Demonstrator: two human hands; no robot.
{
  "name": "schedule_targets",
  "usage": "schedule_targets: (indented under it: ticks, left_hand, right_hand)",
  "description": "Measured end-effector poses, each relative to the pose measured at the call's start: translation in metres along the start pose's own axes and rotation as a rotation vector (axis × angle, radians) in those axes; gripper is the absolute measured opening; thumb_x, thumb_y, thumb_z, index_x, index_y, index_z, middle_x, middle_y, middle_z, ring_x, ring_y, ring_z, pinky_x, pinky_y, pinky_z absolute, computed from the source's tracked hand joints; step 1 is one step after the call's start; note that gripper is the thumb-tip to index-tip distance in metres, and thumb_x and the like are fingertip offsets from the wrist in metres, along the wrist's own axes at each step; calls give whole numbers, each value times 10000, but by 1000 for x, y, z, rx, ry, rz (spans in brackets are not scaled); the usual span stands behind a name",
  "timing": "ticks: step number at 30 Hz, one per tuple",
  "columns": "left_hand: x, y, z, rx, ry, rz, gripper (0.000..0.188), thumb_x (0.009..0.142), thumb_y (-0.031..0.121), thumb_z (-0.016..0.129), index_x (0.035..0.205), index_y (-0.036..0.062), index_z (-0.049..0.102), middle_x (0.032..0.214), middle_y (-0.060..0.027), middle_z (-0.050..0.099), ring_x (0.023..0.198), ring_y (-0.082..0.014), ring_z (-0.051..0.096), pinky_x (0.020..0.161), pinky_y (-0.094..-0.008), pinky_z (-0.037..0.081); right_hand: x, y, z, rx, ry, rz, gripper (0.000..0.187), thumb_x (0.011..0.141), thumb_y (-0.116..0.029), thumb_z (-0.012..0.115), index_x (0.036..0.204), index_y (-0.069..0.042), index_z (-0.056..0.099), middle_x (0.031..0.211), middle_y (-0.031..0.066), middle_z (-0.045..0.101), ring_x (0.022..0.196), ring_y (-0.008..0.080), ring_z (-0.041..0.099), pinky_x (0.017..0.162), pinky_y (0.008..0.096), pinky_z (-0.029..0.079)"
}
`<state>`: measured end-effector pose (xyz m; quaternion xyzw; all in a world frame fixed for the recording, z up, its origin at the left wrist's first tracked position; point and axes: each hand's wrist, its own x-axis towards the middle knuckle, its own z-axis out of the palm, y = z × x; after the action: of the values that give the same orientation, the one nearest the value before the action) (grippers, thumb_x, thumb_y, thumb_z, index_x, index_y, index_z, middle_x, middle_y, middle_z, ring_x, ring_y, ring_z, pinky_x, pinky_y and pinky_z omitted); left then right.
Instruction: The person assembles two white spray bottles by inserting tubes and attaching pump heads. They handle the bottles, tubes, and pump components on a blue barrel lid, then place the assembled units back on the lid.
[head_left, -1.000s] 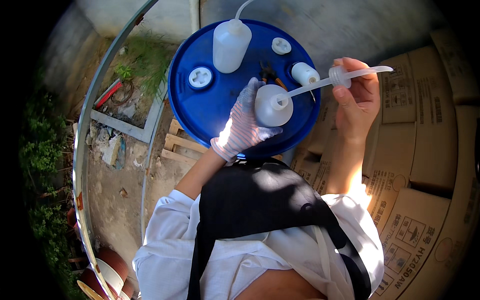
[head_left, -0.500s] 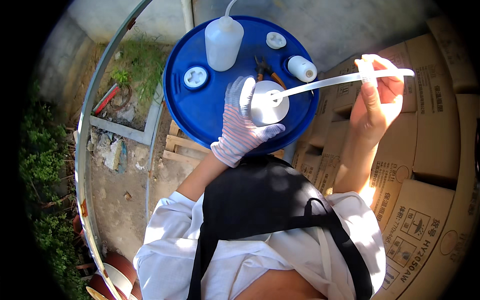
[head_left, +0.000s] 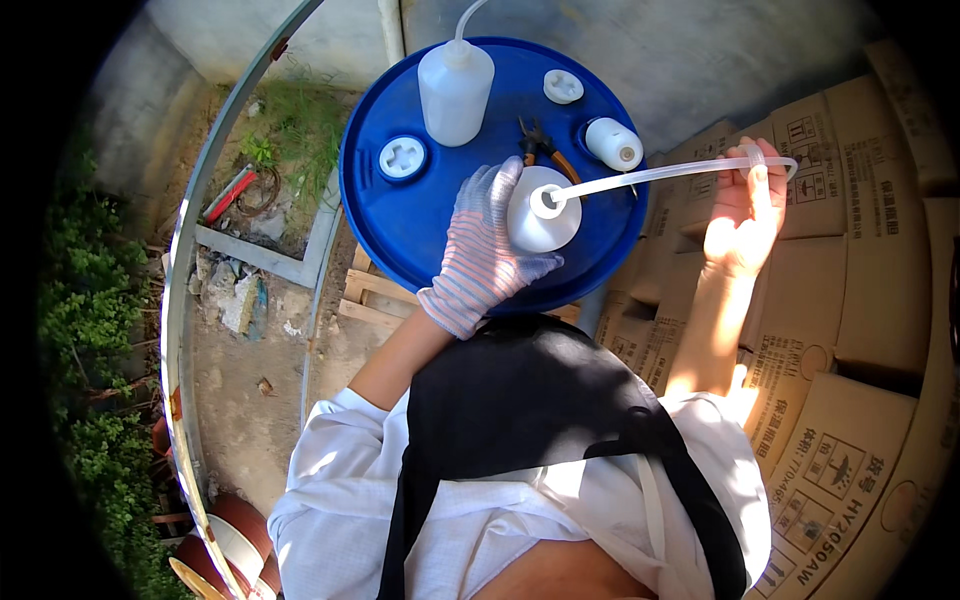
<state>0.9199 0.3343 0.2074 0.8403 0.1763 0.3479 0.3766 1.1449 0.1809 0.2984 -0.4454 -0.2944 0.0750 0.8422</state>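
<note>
Head cam: the gloved left grip [head_left: 486, 242] is wrapped around the side of a white bottle [head_left: 548, 232], thumb along the near side, fingers up the left. So the bottle's just right of that palm, over the blue drum [head_left: 395, 225]; can't really tell if its base rests on the drum. The bare right grip [head_left: 745, 215] is way off to the right, fingers pinched around a clear tube [head_left: 650, 175] near its far end. From there the tube runs left, bowed a bit, and its other end goes into the bottle's mouth.

Just beyond the left grip there's a pair of pliers [head_left: 543, 146] with orange handles, then a white cylinder [head_left: 608, 143] right of those. Farther out, ahead of the left grip, stands a second white bottle [head_left: 456, 97]. One white plug [head_left: 402, 157] is ahead-left of that grip, another white plug [head_left: 563, 87] ahead-right. Brown cartons [head_left: 872, 285] are stacked right of the right grip.
</note>
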Motion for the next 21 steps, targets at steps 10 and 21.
schedule_targets:
  ticks: [10,21]
  left_hand:
    - [-25,-47,30,-285,225,142,1071,562,260,928,1423,130,306,1299,-210,513,1126,-403,580,937,-461,506]
    - [-77,-34,-50,-231,334,-173,1250,562,264,909,1526,150,121,1452,-135,302,1279,-327,438,1051,-470,431]
  right_hand:
    - [-44,78,-61,209,567,350,244,935,-150,648,1131,-36,556,1079,96,601,957,187,563,836,318,484]
    - [-22,212,77,-324,-74,553,365,843,-139,739,1141,-39,553,1014,64,642,894,126,608,724,242,480]
